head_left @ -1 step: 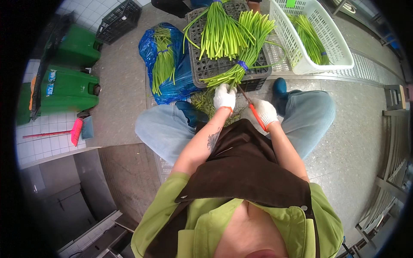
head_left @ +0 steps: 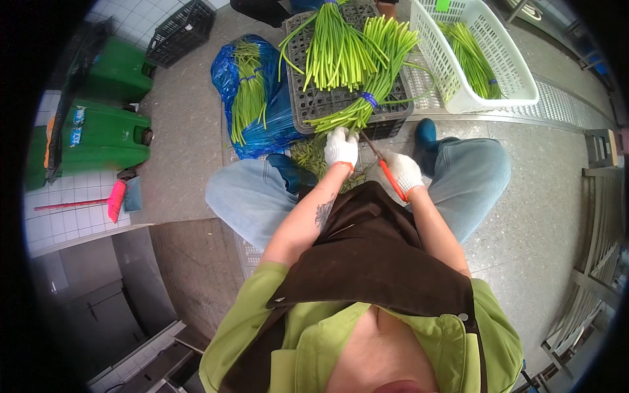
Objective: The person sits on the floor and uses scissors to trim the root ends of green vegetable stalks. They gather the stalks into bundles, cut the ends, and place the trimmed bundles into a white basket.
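Observation:
My left hand [head_left: 341,147], in a white glove, closes on the near end of a bunch of garlic scapes [head_left: 347,118], long green stems tied with a purple band. My white-gloved right hand [head_left: 405,169] grips scissors [head_left: 390,177] with red handles. Their dark blades reach up beside the stem ends; whether they touch a stem I cannot make out. The bunch lies across the near edge of an upturned black crate [head_left: 299,98], its far part spread to the right. A larger bunch of green stems [head_left: 334,56] rests on the same crate.
A white basket [head_left: 517,88] at the right holds another bunch. Left of the crate, a banded bunch [head_left: 250,98] lies on blue plastic [head_left: 226,65]. Trimmings [head_left: 308,157] litter the floor between my boots. Green bins [head_left: 108,137] and a pink broom [head_left: 116,200] stand farther left.

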Demonstrator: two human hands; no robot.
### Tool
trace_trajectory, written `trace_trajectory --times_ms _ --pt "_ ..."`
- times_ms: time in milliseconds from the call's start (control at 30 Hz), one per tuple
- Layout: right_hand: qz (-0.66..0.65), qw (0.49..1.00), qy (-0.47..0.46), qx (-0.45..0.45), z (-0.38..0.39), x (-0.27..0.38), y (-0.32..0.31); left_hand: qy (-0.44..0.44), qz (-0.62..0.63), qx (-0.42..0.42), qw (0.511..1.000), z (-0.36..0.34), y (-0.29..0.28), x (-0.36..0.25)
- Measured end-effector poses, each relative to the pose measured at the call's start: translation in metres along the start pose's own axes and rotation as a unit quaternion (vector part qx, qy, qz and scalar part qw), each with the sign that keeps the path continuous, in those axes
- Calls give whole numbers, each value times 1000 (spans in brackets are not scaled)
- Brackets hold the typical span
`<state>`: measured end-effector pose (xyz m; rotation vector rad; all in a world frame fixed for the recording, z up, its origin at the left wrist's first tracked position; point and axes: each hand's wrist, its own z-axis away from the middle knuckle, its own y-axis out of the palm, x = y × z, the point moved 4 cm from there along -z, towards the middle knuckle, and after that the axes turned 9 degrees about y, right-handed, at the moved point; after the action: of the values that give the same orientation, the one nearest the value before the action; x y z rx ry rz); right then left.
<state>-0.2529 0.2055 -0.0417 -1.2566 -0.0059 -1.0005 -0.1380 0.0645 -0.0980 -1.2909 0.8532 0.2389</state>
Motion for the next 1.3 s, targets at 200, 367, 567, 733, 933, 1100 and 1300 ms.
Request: trace_trajectory --times_ms 200,367,567,733,933,1100,1300 --pt "42 999 -27 -8 0 -4 -1 133 -63 13 989 3 -17 -4" --pt "34 999 -24 7 -6 0 2 187 -47 14 981 3 -25 -2" --pt "6 999 -30 15 -11 7 0 196 -57 39 978 4 -37 -9" --pt "9 1000 -23 14 -15 11 2 168 -54 73 982 11 -35 -8" --pt "28 999 -28 18 -1 11 5 118 -187 238 946 48 -9 38" --pt "40 999 -27 -3 -7 3 13 99 -36 -99 990 32 -53 3" --pt "26 999 -28 2 -14 10 19 35 71 -38 996 10 -31 35"
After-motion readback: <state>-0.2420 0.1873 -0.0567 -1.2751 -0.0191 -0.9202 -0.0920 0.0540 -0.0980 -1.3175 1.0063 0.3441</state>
